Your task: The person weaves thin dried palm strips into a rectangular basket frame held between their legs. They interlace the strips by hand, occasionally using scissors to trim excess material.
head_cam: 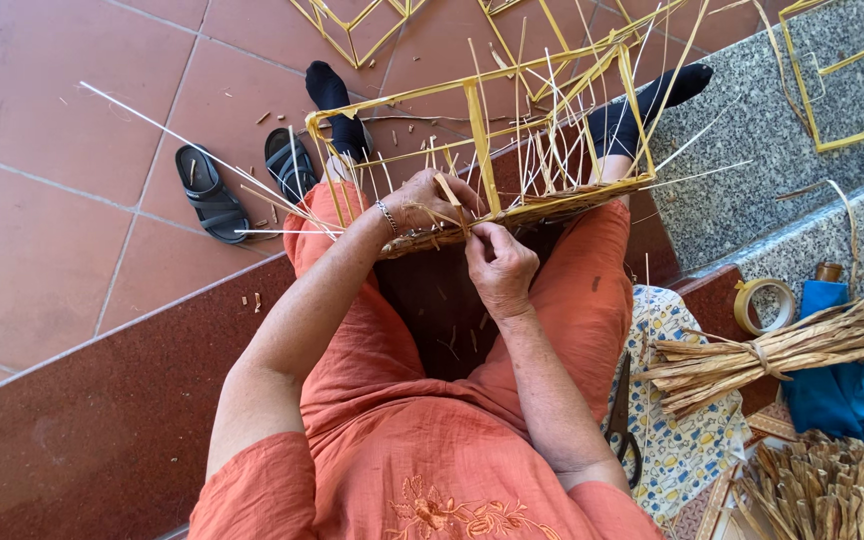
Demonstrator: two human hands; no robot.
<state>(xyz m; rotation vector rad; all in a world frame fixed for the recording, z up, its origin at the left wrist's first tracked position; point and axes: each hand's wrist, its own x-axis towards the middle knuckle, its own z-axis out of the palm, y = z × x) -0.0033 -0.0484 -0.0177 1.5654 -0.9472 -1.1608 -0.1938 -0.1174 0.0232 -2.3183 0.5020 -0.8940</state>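
A half-woven basket (512, 150) rests on the person's lap: a yellow strip frame with thin pale stakes sticking up and a brown woven band along its near edge. A tape roll (764, 305) and a blue folded cloth (837, 390) lie to the right beside a tied straw bundle (782, 355). The left hand (430, 205) closes its grip on the woven edge; the right hand (500, 265) pinches a strand there.

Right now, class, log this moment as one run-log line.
left hand: holds woven base edge | right hand: pinches strip at basket frame | basket: on lap | straw bundle: beside person
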